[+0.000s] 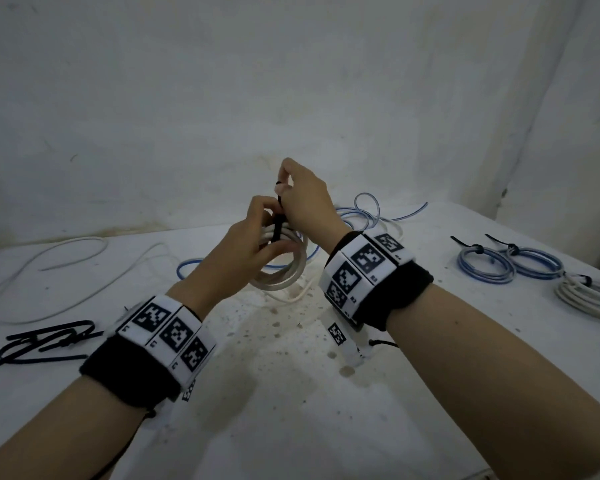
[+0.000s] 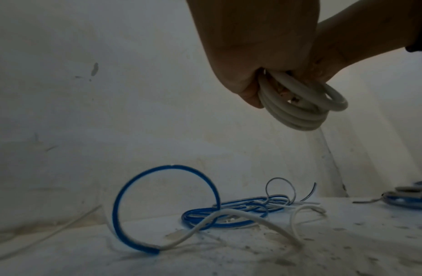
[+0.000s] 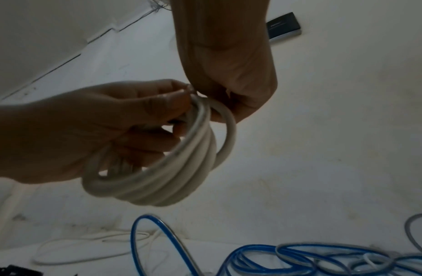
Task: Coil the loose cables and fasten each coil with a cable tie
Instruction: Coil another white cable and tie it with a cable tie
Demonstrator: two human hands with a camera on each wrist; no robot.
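A: Where is the coil?

B: The round coil of thick white plastic cable (image 1: 284, 268) hangs in the air above the middle of the speckled white table (image 1: 291, 393). The left hand (image 1: 238, 249) curls its fingers round the coil's top. The right hand (image 1: 303, 199) pinches the thin black cable tie (image 1: 278, 216), which stands upright across the strands.

A: What lies under it?

B: A loose tangle of glossy blue cable (image 2: 229, 212) sits right beneath and behind, one loop arching up, with a limp white cable (image 2: 231, 214) draped across it. The hands hide part of that tangle in the head view.

A: And further out?

B: At far left, a thin white cable (image 1: 49, 265) sprawls in a wide loop. At near left lies a heap of spare black ties (image 1: 45, 341); I can't count them. At right, three finished coils sit close together: two blue coils (image 1: 484, 268), each tied in black, and one white coil (image 1: 589, 296).
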